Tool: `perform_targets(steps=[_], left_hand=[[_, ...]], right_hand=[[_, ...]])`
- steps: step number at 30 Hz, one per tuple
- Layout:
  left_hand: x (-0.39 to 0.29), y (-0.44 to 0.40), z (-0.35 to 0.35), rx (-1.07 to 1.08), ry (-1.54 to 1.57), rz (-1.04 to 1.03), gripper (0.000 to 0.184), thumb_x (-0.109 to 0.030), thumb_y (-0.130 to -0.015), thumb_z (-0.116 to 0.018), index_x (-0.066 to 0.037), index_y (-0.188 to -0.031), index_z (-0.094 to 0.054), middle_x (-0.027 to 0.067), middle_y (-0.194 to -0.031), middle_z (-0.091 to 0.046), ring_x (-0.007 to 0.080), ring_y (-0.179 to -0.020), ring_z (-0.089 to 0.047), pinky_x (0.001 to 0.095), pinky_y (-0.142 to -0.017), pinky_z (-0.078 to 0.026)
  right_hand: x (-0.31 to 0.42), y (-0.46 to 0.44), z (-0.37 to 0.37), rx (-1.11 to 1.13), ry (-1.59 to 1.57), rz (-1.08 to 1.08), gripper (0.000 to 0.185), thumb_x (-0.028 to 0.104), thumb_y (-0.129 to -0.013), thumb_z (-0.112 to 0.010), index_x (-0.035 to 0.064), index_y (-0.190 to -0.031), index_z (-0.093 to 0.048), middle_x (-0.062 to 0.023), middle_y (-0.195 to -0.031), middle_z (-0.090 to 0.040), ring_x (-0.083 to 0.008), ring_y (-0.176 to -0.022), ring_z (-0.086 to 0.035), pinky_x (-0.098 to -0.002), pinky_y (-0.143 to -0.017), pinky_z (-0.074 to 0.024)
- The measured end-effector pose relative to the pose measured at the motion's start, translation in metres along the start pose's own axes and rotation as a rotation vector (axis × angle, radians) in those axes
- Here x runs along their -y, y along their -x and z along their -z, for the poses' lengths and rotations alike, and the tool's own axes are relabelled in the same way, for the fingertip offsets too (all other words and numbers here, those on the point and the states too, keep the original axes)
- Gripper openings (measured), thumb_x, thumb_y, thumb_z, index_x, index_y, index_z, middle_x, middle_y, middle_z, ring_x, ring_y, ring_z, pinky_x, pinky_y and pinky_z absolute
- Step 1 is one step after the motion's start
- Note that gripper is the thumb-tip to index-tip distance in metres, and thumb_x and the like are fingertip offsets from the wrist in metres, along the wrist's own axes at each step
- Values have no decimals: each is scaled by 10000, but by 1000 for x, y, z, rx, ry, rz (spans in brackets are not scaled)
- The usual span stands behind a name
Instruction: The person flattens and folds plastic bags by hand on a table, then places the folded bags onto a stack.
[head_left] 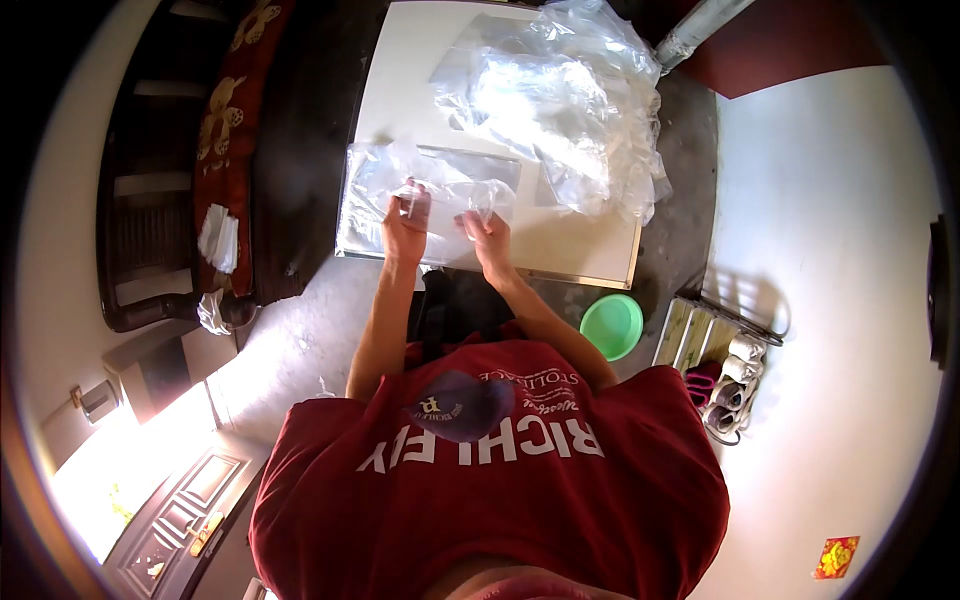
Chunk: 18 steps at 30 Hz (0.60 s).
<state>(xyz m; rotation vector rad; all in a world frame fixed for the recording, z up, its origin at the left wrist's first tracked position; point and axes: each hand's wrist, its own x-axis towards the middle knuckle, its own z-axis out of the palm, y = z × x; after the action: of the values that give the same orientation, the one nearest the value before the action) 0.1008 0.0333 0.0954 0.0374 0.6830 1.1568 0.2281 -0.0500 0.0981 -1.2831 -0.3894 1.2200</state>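
Note:
Near the front left of a white table (403, 82), a clear plastic bag (452, 190) is stretched between my two hands. My left hand (406, 228) grips its left part, with fingers curled and film showing over them. On the right side of the bag, my right hand (488, 240) pinches the film, though its fingertips are slightly blurred. Under and around both hands lies a flat layer of clear plastic (365, 210), its edges hard to separate from the bag. A large heap of crumpled clear plastic bags (560, 110) covers the table's far right part.
A green basin (611, 327) sits on the floor beside the table's right front corner. Beyond it is a low rack (690, 340) with shoes (735, 385) against the white wall. A dark wooden bench (150, 215) with a red patterned cover (222, 140) stands at left.

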Motion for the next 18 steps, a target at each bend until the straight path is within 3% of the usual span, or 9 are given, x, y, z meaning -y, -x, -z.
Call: perform_targets(steps=[2, 5, 7, 9, 13, 15, 18], left_hand=[[-17, -11, 12, 0, 31, -17, 266, -214, -950, -365, -5, -1067, -482, 114, -1087, -560, 241, -970, -561, 373, -903, -452], [-37, -19, 21, 16, 143, -29, 237, -226, -943, -406, -32, -1022, -517, 90, -966, -596, 208, -891, -586, 363, -840, -484], [-52, -15, 11, -21, 92, -45, 224, -228, -936, -428, -39, -1009, -524, 90, -947, -596, 209, -874, -588, 359, -816, -492], [-63, -20, 11, -10, 54, -43, 219, -223, -933, -434, -36, -1006, -523, 89, -937, -595, 212, -859, -591, 357, -804, -496], [-82, -27, 9, 30, -163, -94, 213, -215, -923, -454, -24, -992, -519, 87, -920, -590, 226, -832, -595, 355, -784, -503], [-90, -35, 17, 35, -209, -100, 218, -212, -920, -450, -15, -991, -511, 89, -915, -587, 233, -829, -594, 365, -792, -503], [-105, -40, 27, -115, -129, -44, 212, -216, -923, -438, -18, -969, -500, 92, -897, -579, 230, -813, -587, 387, -811, -501]], right_hand=[[1, 2, -1, 48, 95, 154, 213, 189, -892, -534, -13, -842, -580, -57, -788, -634, -103, -687, -563, -249, -647, -443], [-2, 4, -1, 11, 174, 196, 225, 205, -900, -521, -11, -874, -576, -55, -801, -640, -104, -714, -578, -246, -662, -444], [-8, 4, -2, 10, 143, 141, 250, 228, -906, -511, -14, -897, -575, -65, -800, -641, -124, -754, -601, -258, -697, -459], [-21, 4, 2, 35, 103, -43, 207, 168, -912, -497, -19, -942, -579, -86, -888, -636, -166, -817, -617, -281, -736, -493], [-40, 10, -1, 76, -108, -23, 234, 181, -922, -468, -25, -986, -559, -121, -954, -618, -210, -868, -611, -338, -804, -501], [-46, 9, -7, -31, -216, -148, 254, 192, -934, -429, -26, -1004, -538, -143, -988, -608, -231, -908, -600, -367, -827, -499], [-59, 11, -14, -7, -298, -124, 262, 199, -943, -392, -18, -1017, -518, -152, -1003, -604, -249, -915, -599, -378, -830, -496]])
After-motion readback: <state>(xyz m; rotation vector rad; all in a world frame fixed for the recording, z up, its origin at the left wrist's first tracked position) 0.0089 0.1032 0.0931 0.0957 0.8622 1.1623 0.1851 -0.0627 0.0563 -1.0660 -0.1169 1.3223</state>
